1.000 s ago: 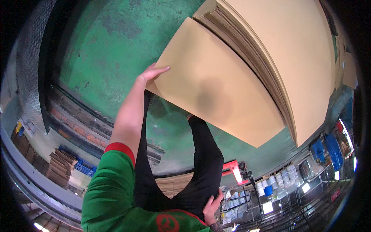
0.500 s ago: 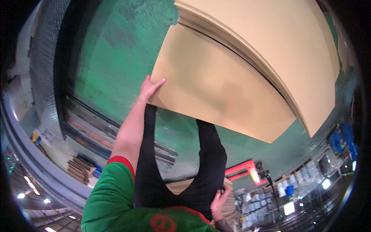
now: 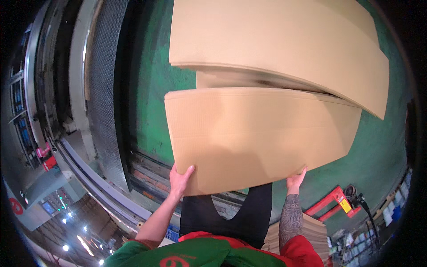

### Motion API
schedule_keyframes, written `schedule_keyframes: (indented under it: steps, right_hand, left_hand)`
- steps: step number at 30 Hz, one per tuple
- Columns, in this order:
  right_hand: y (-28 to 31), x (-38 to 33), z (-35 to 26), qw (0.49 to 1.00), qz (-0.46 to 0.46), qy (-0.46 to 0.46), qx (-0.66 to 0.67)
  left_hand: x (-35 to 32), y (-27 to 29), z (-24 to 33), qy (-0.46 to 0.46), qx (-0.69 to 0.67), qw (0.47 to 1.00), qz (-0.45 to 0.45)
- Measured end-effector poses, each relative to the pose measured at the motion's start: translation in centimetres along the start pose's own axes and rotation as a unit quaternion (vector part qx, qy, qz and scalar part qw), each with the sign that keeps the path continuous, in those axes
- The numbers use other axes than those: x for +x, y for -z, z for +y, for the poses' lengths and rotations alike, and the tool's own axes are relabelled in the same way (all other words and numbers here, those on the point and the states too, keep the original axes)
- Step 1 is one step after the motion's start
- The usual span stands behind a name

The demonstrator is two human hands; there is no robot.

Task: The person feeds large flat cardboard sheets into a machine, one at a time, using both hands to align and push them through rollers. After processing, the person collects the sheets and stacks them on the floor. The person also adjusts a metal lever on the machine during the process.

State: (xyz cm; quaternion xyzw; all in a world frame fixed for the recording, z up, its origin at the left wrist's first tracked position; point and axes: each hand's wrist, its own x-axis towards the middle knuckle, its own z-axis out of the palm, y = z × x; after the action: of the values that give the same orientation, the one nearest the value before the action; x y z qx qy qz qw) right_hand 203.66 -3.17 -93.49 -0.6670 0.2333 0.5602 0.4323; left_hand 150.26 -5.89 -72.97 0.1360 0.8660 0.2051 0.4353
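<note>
Both hands on the cardboard, then, and it's all at the near edge! The left hand (image 3: 181, 178) has the near-left corner of the big brown cardboard sheet (image 3: 262, 129), thumb up on the face, fingers lost beneath. The right hand (image 3: 295, 179) comes in along that same edge, well right of the middle but short of the near-right corner, thumb against the rim; how firmly it grips, I cannot tell.

So the sheet lies straight out ahead of the hands, its long axis running across the body, left to right, its near edge climbing toward the right. Neither hand reaches the far side. And there's the relation to watch: beyond that far edge sits the cardboard stack (image 3: 275, 35), with a wedge of a gap, wide at the left and pinching in at the right, where sheet and stack meet or overlap; I can't say which. A strip of cardboard (image 3: 218, 80) shows inside it.

Of the two, the right hand is nearer the pinched end, the left out by the open one, on the side of the green floor (image 3: 153, 111) bordered by the dark patterned plate (image 3: 104, 89).
</note>
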Motion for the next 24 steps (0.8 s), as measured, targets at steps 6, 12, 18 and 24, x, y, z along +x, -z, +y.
schedule_keyframes:
  steps: [6,12,18,24]
  right_hand:
    - [0.8,-1.6,-2.9,0.994,-0.012,0.061,0.089]
    - [2.9,-5.7,-6.2,0.986,-0.129,0.054,0.089]
    - [6.3,-15.8,-9.1,0.979,-0.175,0.059,0.088]
    - [5.8,-26.4,-7.8,0.988,-0.119,0.079,0.054]
  left_hand:
    - [-10.8,1.0,6.1,-0.069,-0.010,0.996,0.049]
    - [-19.3,2.0,9.8,-0.101,0.024,0.990,0.092]
    - [-22.1,7.2,12.0,-0.156,-0.007,0.984,0.081]
    - [-17.1,13.6,11.9,-0.092,0.003,0.995,0.047]
